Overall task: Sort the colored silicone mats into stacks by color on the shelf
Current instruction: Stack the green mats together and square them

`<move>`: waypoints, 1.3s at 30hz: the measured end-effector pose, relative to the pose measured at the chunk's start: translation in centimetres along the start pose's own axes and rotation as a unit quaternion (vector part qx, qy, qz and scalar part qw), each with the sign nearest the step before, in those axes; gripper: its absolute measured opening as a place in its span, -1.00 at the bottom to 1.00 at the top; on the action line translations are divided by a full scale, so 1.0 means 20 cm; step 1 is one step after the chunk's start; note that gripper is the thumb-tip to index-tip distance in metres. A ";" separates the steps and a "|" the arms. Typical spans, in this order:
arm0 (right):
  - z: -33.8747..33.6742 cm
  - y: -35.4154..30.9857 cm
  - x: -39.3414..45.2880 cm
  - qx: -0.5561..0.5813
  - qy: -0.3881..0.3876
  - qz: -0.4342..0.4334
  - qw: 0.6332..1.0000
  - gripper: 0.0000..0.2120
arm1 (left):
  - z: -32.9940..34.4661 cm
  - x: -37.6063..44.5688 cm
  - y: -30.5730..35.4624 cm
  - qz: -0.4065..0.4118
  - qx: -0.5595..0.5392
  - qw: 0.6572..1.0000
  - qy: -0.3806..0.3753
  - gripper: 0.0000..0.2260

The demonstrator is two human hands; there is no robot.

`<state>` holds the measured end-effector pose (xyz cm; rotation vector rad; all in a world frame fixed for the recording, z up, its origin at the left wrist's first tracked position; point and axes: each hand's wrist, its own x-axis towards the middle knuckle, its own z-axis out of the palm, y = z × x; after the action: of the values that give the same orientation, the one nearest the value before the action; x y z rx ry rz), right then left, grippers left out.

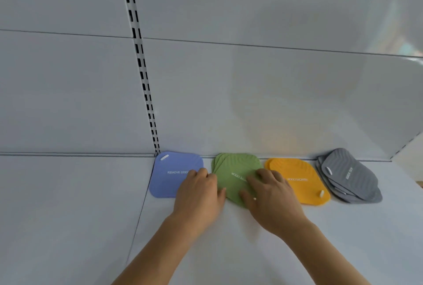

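Four stacks of silicone mats lie in a row along the back of the white shelf (297, 250): a blue stack (170, 176), a green stack (234, 171), a yellow stack (297, 179) and a fanned-out grey stack (348, 177). My left hand (198, 193) lies flat with its fingers on the blue stack's right edge and its thumb at the green stack's left side. My right hand (267, 193) rests with spread fingers on the green stack, covering its right part. Neither hand grips a mat.
The white back panel (251, 101) rises right behind the mats, with a slotted upright (146, 92) at the blue stack's corner. A seam in the shelf (139, 216) runs forward left of the blue stack. A side panel edge (405, 145) closes the right end.
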<state>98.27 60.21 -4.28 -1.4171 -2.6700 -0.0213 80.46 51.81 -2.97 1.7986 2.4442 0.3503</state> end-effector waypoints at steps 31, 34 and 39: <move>-0.25 0.26 0.14 0.281 0.218 -0.161 0.921 -0.87 | -0.04 -0.01 0.13 -0.075 -0.481 0.873 0.039 -0.78; -0.29 0.24 0.12 0.365 0.212 -0.091 0.902 -0.85 | -0.05 -0.03 0.11 -0.064 -0.514 0.855 -0.013 -0.74; -0.33 0.17 0.13 0.563 0.120 0.057 0.816 -0.85 | -0.08 -0.05 0.08 -0.047 -0.575 0.816 0.042 -0.79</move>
<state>100.23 63.85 2.39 -0.9980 -1.7302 1.0982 82.00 51.18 -1.17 1.0711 1.5983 1.4956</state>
